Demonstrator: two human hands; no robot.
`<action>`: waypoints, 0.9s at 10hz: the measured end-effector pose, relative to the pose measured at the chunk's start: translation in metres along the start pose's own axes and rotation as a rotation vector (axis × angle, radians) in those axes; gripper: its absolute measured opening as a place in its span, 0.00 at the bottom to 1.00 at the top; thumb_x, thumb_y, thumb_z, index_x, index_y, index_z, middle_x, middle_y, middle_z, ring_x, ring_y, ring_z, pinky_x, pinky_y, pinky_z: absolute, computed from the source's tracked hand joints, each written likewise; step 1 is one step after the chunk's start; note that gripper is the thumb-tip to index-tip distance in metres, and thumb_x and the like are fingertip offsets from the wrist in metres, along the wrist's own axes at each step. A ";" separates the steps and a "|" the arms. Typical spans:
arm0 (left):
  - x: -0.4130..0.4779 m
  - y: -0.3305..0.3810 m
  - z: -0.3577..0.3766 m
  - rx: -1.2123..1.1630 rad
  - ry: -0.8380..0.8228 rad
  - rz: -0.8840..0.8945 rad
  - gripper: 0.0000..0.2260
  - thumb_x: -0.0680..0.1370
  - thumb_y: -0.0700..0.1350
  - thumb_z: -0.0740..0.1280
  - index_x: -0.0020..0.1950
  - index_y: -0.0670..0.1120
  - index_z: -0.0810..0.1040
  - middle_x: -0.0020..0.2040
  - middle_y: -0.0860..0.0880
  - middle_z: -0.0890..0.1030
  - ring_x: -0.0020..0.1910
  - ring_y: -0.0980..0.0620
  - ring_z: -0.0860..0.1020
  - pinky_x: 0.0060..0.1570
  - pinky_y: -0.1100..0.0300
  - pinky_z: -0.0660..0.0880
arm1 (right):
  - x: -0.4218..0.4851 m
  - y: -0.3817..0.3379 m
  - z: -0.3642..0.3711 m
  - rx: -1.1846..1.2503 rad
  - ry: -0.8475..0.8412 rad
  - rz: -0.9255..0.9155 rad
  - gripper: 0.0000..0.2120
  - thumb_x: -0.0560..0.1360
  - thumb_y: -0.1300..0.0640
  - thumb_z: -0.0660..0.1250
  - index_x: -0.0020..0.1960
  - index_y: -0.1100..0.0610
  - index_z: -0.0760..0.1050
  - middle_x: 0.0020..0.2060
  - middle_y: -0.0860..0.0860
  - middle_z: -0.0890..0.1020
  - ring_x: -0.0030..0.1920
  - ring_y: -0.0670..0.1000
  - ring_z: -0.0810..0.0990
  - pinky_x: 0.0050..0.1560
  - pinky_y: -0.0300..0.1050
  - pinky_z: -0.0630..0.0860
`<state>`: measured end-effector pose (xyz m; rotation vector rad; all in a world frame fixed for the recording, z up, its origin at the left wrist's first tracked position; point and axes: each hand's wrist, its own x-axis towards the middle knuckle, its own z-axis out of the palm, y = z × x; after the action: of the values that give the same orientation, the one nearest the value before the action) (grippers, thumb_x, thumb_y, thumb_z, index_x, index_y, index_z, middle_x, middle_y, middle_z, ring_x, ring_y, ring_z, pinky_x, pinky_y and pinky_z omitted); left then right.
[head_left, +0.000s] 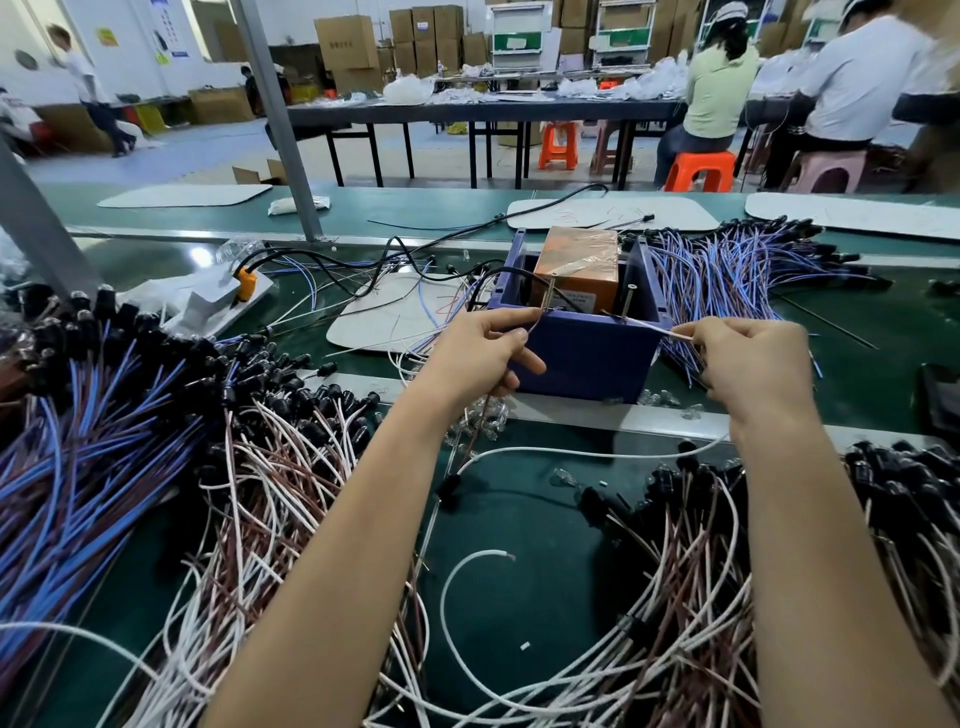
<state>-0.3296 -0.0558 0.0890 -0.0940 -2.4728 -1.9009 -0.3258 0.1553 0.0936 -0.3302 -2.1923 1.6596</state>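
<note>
Left hand (483, 353): fingers pinch a brown wire (484, 415) at 9 o'clock of the blue box (587, 358). Right hand (748, 364): fingers pinch a pale wire end (660, 328) at the box's 3 o'clock, above the table (519, 519).

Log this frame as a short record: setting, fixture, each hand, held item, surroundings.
setting: green workbench in a workshop
fixture: blue box holding an orange block
left hand: pinches the pale wire at the blue box's near rim
right hand: pinches the pale wire's end
held item: apparently one strand between both grips; its middle is hard to trace
surroundings: wire bundles with black ends on both sides
</note>
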 end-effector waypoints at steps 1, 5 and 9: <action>0.001 0.000 0.000 0.004 0.001 0.003 0.15 0.82 0.39 0.59 0.68 0.47 0.75 0.33 0.51 0.84 0.23 0.58 0.71 0.25 0.67 0.70 | 0.000 -0.001 0.000 -0.010 -0.007 -0.002 0.14 0.73 0.60 0.63 0.32 0.48 0.79 0.25 0.52 0.68 0.30 0.52 0.63 0.33 0.45 0.64; 0.001 0.000 0.000 0.020 0.002 0.013 0.15 0.82 0.38 0.59 0.66 0.47 0.76 0.32 0.51 0.83 0.22 0.58 0.71 0.24 0.66 0.71 | -0.003 -0.004 0.001 -0.023 -0.016 0.000 0.12 0.74 0.59 0.64 0.35 0.48 0.80 0.26 0.51 0.71 0.31 0.51 0.66 0.36 0.47 0.68; 0.006 -0.005 0.012 0.116 0.232 0.085 0.11 0.75 0.38 0.67 0.45 0.55 0.81 0.36 0.52 0.81 0.37 0.55 0.76 0.38 0.64 0.70 | -0.003 -0.005 -0.001 0.010 -0.047 0.008 0.14 0.73 0.62 0.62 0.33 0.50 0.79 0.28 0.50 0.78 0.27 0.47 0.68 0.31 0.43 0.66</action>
<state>-0.3356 -0.0454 0.0811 0.0223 -2.3763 -1.6302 -0.3226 0.1537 0.0985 -0.3004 -2.2181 1.6989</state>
